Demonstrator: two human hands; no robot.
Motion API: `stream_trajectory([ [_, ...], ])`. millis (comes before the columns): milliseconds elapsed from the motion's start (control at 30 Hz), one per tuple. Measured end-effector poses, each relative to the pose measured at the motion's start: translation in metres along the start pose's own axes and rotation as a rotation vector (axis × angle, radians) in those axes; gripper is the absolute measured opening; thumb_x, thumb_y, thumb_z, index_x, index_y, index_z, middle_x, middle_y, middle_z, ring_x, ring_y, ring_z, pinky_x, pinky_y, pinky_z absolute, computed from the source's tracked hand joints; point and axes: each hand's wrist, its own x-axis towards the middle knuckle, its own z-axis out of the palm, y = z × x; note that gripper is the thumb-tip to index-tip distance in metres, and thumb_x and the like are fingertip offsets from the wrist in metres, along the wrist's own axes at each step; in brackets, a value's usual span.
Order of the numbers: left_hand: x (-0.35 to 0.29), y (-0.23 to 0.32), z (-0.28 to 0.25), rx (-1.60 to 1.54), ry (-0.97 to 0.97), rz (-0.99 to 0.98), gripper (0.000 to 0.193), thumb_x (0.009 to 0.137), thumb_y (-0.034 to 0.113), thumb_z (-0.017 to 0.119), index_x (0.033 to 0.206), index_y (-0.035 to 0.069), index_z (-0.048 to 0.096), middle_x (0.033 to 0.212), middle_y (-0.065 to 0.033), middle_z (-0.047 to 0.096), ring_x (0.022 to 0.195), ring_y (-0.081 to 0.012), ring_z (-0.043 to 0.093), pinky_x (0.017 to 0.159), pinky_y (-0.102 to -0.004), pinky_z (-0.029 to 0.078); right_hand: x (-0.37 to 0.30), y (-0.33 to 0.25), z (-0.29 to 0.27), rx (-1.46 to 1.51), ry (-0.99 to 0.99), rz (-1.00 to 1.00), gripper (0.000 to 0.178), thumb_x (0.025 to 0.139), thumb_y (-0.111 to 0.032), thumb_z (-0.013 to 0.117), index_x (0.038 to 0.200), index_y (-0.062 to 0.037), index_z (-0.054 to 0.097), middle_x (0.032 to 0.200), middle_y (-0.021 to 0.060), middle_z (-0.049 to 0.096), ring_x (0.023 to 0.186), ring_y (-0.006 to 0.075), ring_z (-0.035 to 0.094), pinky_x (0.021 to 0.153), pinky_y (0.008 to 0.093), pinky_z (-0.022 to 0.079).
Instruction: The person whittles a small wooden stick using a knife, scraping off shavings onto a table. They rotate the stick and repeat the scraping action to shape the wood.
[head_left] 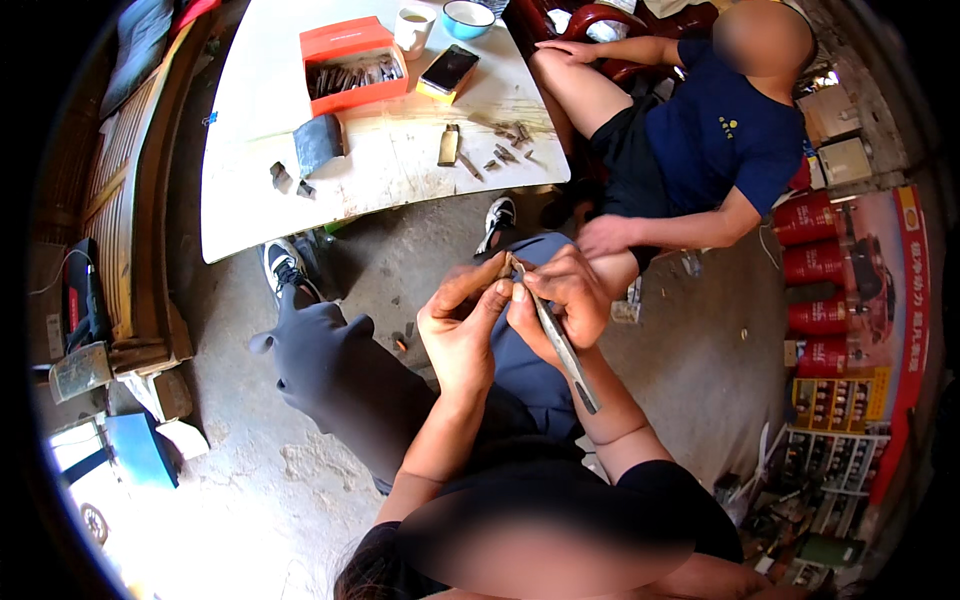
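Above my lap, both hands meet at their fingertips. My left hand (466, 318) is closed in a pinch on a small brownish piece (513, 262), mostly covered by the fingers. My right hand (562, 302) is closed round a slim, flat grey metal tool (566, 352). Its wide end slants down toward my right forearm, and its upper end is at the small piece. What exactly the piece is cannot be made out.
Ahead stands a white table (250, 120) with an orange-red box (345, 38) of small dark pieces, a phone (449, 67), a mug (413, 32), a bowl (467, 18), a grey-blue pouch (318, 143) and loose brown bits (507, 153). Another person (715, 125) sits at right; a wooden bench (125, 200) stands left.
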Motion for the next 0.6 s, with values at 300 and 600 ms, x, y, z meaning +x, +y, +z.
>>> stream_trajectory([
  [300, -0.0018, -0.0008, -0.0003, 0.050, 0.022, 0.000, 0.024, 0.079, -0.009, 0.065, 0.102, -0.005, 0.066, 0.091, -0.0063, 0.062, 0.085, -0.0118, 0.058, 0.080, -0.0231, 0.047, -0.0016, 0.0028, -0.0017, -0.025, -0.036, -0.042, 0.016, 0.069, 0.002, 0.068, 0.077, -0.0016, 0.056, 0.069, 0.0091, 0.057, 0.055, 0.0227, 0.053, 0.051, 0.0309, 0.045],
  [600, -0.0017, -0.0002, 0.0007, 0.042, 0.037, -0.009, 0.025, 0.079, -0.009, 0.065, 0.103, -0.005, 0.065, 0.091, -0.0058, 0.061, 0.086, -0.0121, 0.059, 0.080, -0.0234, 0.047, -0.0012, 0.0008, 0.0013, -0.027, -0.012, -0.039, 0.014, 0.069, 0.002, 0.068, 0.076, -0.0006, 0.056, 0.068, 0.0094, 0.057, 0.054, 0.0222, 0.053, 0.050, 0.0307, 0.044],
])
